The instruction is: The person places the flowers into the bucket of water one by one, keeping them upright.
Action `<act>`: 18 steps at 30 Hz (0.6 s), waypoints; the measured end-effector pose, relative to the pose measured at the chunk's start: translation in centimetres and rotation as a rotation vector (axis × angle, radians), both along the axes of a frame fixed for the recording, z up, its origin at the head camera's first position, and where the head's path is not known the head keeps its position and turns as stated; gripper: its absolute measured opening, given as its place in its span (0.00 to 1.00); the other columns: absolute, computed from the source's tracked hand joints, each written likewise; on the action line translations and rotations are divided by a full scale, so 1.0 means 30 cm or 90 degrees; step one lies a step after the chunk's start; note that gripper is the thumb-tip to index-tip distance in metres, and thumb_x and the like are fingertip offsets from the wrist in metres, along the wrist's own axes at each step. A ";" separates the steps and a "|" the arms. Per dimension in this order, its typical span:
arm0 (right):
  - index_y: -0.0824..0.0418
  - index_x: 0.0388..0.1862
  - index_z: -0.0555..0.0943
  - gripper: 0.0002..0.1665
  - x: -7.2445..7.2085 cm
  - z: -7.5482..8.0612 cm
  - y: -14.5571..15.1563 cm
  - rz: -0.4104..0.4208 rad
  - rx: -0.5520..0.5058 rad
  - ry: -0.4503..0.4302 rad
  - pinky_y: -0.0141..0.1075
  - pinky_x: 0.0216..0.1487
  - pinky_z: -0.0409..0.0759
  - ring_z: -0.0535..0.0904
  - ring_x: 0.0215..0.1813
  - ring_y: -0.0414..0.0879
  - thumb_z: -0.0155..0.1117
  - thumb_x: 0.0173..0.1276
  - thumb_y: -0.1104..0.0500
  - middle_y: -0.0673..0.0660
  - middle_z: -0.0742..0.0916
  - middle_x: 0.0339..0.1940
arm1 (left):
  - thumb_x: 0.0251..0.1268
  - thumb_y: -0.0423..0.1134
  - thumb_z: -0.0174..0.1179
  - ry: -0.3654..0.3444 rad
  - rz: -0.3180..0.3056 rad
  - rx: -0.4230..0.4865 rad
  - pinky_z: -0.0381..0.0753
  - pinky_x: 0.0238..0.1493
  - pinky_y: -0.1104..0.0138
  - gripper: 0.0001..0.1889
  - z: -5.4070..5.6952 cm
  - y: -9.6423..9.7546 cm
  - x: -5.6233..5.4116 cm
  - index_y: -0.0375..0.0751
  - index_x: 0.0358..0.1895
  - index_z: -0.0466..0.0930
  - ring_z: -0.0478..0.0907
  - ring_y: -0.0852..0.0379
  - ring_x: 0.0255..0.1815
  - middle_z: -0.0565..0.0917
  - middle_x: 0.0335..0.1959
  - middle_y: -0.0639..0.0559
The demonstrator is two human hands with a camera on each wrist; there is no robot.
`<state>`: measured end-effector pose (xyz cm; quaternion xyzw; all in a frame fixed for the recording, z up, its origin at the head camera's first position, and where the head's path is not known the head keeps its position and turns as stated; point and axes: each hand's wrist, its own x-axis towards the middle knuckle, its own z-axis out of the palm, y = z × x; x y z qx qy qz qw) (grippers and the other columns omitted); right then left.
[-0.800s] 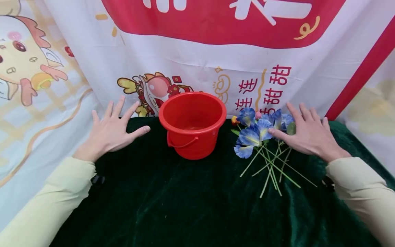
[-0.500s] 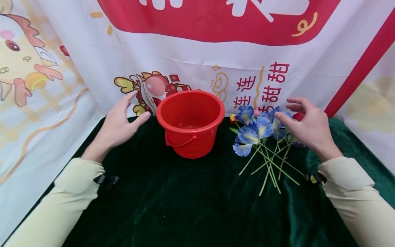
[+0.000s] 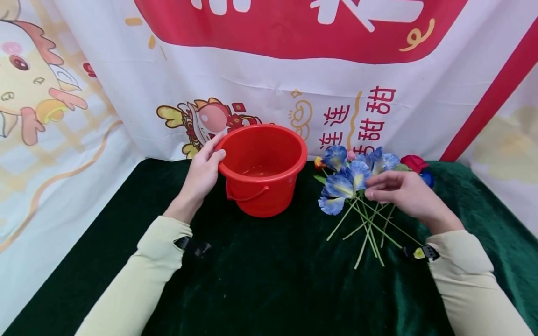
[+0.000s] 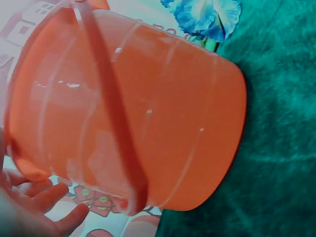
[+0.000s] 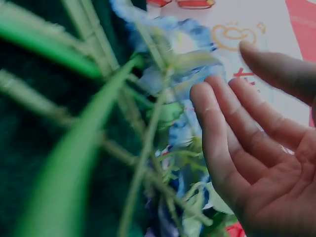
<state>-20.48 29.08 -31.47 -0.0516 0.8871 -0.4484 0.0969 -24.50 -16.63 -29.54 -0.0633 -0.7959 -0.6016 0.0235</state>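
Note:
A red plastic bucket (image 3: 265,198) stands upright at the back of the cloth, its handle hanging down in front. At its left rim is my left hand (image 3: 201,175), thumb at the rim's edge and fingers reaching along the outside. In the left wrist view those fingers (image 4: 47,197) lie slightly bent under the lip of the bucket (image 4: 163,113); the thumb is hidden. My right hand (image 3: 403,193) hovers over the artificial flowers (image 3: 342,186), fingers loosely bent. Between thumb and fingers of the right hand (image 5: 261,133) nothing is held; green stems (image 5: 143,163) lie beside it.
Dark green velvet cloth (image 3: 252,280) covers the table. A white printed backdrop (image 3: 260,74) hangs right behind the bucket and bouquet. A red rose (image 3: 414,162) shows beyond the right hand, and crossed stems (image 3: 370,233) point toward the front.
Both hands were spread wide above the table. The left hand has moved right to the bucket's rim; the right hand has come lower and inward over the flowers, its fingers drawn together.

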 end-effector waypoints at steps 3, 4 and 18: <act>0.65 0.64 0.83 0.28 0.000 -0.023 0.008 0.003 0.059 -0.020 0.36 0.48 0.89 0.89 0.48 0.45 0.72 0.74 0.49 0.55 0.93 0.50 | 0.88 0.44 0.43 0.006 0.011 0.020 0.75 0.79 0.53 0.29 -0.016 0.018 -0.001 0.58 0.87 0.55 0.71 0.49 0.78 0.65 0.84 0.54; 0.65 0.63 0.83 0.27 -0.002 -0.027 0.010 0.008 0.080 -0.029 0.36 0.47 0.89 0.88 0.47 0.45 0.72 0.74 0.49 0.56 0.92 0.49 | 0.88 0.44 0.42 0.009 0.014 0.026 0.75 0.79 0.53 0.29 -0.018 0.022 0.000 0.59 0.86 0.55 0.71 0.50 0.78 0.66 0.84 0.55; 0.66 0.63 0.86 0.21 -0.008 -0.054 0.010 0.019 0.087 -0.065 0.45 0.51 0.91 0.89 0.46 0.48 0.68 0.76 0.57 0.59 0.94 0.50 | 0.87 0.47 0.45 0.014 0.012 -0.002 0.78 0.75 0.55 0.29 -0.019 0.000 0.007 0.61 0.85 0.58 0.72 0.51 0.77 0.67 0.83 0.57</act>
